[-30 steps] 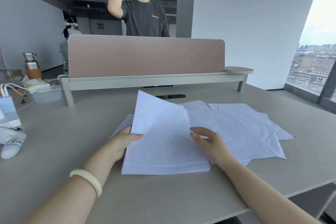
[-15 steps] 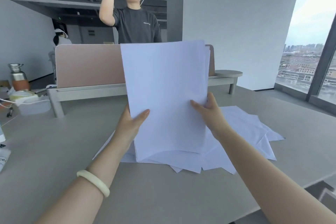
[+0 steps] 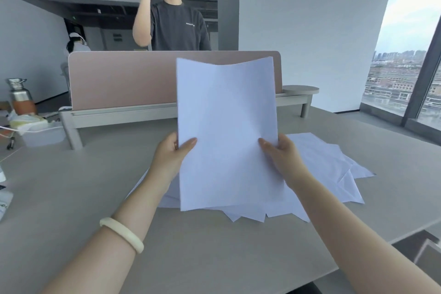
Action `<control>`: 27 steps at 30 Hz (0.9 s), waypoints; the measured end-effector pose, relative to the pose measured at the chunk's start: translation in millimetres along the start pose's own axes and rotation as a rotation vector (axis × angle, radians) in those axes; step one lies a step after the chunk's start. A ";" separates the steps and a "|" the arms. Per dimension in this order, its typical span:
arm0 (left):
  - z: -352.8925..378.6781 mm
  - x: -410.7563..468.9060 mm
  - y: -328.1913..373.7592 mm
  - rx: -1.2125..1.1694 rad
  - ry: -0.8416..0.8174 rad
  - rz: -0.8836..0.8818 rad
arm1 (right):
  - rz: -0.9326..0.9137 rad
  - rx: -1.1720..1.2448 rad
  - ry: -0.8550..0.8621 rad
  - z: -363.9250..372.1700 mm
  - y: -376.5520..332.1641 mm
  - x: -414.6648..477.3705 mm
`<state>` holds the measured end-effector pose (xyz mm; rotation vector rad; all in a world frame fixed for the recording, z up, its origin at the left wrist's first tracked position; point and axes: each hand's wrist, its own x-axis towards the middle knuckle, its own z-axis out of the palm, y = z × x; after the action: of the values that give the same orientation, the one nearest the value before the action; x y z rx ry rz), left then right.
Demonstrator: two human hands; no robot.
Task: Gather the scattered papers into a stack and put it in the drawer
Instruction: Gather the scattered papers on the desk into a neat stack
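stack [image 3: 226,131]: thin smooth white sheets, rectangular, held upright over the loose papers [image 3: 329,164] fanned out on the matte grey table [image 3: 71,186] | left hand [image 3: 170,154] + right hand [image 3: 281,155] pinching its side edges, thumbs in front | top edge sags mid-way now, was straight half a sec ago

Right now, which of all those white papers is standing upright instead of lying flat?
The bundle held upright between the left hand and right hand. The other sheets lie flat, fanned out on the desk.
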<state>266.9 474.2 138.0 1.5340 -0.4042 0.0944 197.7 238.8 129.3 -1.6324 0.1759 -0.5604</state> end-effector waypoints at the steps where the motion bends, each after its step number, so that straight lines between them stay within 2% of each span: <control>1: -6.7 5.7 1.4 0.023 0.009 -0.007 | 0.033 0.000 0.002 -8.2 1.6 2.8; 5: -42.1 27.2 -20.5 0.243 0.114 -0.162 | 0.233 -0.012 -0.002 -43.0 22.0 3.1; 9: -55.3 42.9 -57.7 0.685 -0.036 -0.339 | 0.319 -0.188 0.000 -54.2 44.0 -4.0; 12: -49.8 53.8 -67.1 0.952 -0.122 -0.393 | 0.327 -0.242 -0.003 -52.0 42.7 -6.6; 17: -40.4 56.8 -70.1 1.174 -0.147 -0.405 | 0.318 -0.251 -0.011 -51.0 40.1 -8.4; 21: -41.1 53.1 -58.4 1.113 -0.104 -0.372 | 0.308 -0.255 -0.007 -49.8 38.2 -10.3; 27: -51.7 58.5 -58.0 0.616 0.012 -0.442 | 0.314 -0.238 -0.014 -51.1 40.8 -10.6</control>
<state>349.5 510.9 102.0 2.1950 -0.0083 -0.1315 173.8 191.7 89.3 -1.7928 0.4948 -0.2948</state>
